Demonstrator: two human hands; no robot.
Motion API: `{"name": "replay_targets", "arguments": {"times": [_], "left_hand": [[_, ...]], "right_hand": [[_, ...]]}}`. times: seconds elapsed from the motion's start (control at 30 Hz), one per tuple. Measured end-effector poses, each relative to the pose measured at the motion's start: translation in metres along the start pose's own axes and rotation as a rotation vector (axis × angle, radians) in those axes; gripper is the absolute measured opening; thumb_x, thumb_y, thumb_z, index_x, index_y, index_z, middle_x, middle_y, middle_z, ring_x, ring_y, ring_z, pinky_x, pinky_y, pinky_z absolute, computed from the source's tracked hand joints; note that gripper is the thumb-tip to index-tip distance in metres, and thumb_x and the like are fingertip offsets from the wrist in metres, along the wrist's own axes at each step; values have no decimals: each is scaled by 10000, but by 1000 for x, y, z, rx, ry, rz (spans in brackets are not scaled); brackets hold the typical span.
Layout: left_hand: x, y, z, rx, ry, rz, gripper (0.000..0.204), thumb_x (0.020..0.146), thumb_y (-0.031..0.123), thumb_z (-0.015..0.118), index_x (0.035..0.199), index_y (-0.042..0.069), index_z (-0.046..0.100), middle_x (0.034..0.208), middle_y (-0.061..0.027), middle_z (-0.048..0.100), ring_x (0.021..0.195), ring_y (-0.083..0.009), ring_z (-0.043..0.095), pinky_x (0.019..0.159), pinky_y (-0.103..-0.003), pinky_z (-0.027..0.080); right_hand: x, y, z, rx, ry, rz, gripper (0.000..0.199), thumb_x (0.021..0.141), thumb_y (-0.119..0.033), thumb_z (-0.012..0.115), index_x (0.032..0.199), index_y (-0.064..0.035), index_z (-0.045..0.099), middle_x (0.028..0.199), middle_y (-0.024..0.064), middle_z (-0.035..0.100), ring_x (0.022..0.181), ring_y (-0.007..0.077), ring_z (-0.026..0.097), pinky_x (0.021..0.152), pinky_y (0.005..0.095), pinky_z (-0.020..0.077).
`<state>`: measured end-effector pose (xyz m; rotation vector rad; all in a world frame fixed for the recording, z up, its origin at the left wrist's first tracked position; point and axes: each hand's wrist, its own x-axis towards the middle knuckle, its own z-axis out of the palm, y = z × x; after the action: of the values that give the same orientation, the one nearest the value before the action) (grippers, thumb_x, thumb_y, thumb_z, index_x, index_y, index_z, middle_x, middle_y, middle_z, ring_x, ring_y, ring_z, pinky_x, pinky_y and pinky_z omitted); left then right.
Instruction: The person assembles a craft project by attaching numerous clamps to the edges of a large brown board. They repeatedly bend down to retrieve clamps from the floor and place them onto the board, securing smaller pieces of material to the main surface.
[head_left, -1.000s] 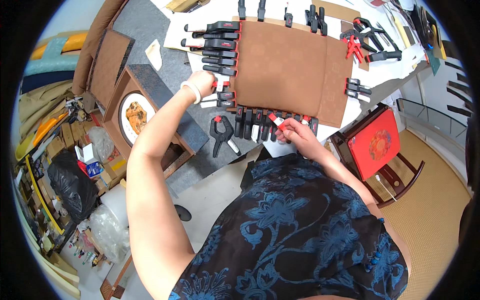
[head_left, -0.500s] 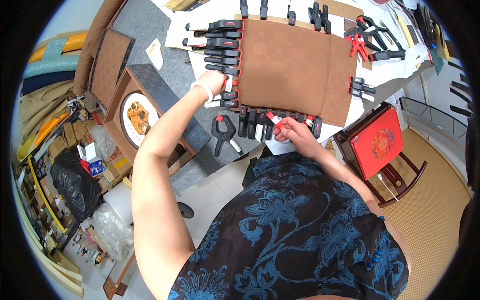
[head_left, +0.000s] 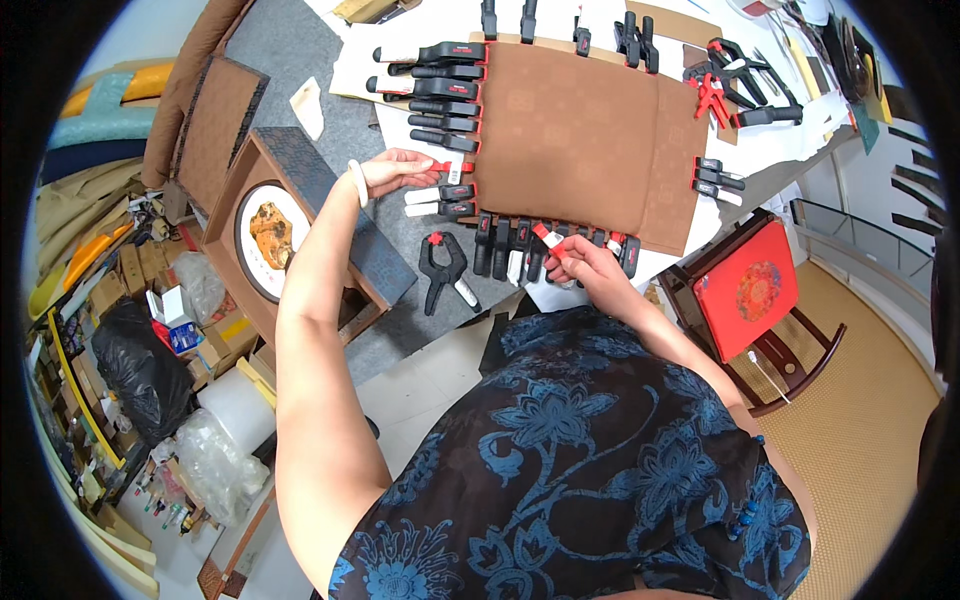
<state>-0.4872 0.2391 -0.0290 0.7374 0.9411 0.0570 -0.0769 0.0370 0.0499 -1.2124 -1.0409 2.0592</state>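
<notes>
Matt brown patterned cloth faces the panel (head_left: pixel 570 130); the loose spring clamp (head_left: pixel 457 264) looks like smooth black plastic. Dull grey felt-like material covers the desk (head_left: pixel 285 60), crumpled glossy black plastic forms the bin bag (head_left: pixel 143 372), and the chair (head_left: pixel 745 270) pairs shiny dark wood with a smooth red surface

To our right, we see a red-topped chair (head_left: pixel 722 315) with a round floral motif (head_left: pixel 758 291), over tan flooring (head_left: pixel 850 430); to our left, a black bag (head_left: pixel 140 370) lies near a clear plastic bag (head_left: pixel 215 472) and a white roll (head_left: pixel 238 405); above, we have an orange roll (head_left: pixel 150 86).
</notes>
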Motion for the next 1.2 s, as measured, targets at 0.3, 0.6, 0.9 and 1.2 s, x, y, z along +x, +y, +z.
{"name": "replay_targets", "arguments": {"times": [0.3, 0.6, 0.9, 1.2], "left_hand": [[0, -10, -10, 143, 92, 86, 414, 956, 289, 743, 1232, -15, 688, 1034, -95, 744, 910, -161, 697, 875, -287, 555], [24, -13, -5, 177, 107, 177, 356, 961, 266, 740, 1169, -22, 727, 932, -59, 743, 795, -109, 651, 781, -264, 543], [35, -6, 14, 199, 119, 145, 493, 958, 368, 735, 1252, -23, 677, 929, -22, 722, 771, -93, 631, 724, -245, 531], [-36, -6, 86, 443, 981, 432, 395, 983, 346, 684, 1185, 6, 686, 942, -81, 740, 875, -165, 693, 833, -320, 560]], "right_hand": [[4, 3, 2, -17, 5, 15, 259, 1059, -213, 521, 1182, 10, 570, 1056, 78, 696, 945, 152, 674, 869, 325, 547], [7, 8, 3, -5, -18, 33, 254, 1069, -201, 518, 1198, 12, 568, 1079, 93, 692, 979, 161, 682, 888, 326, 551], [8, 3, 7, -10, -25, 32, 261, 1074, -208, 518, 1208, 11, 563, 1075, 99, 692, 983, 168, 685, 889, 328, 550], [20, -16, 25, 311, 41, 1, 303, 1077, -241, 514, 1249, -1, 581, 1169, 45, 648, 1112, 135, 619, 944, 308, 502]]}}
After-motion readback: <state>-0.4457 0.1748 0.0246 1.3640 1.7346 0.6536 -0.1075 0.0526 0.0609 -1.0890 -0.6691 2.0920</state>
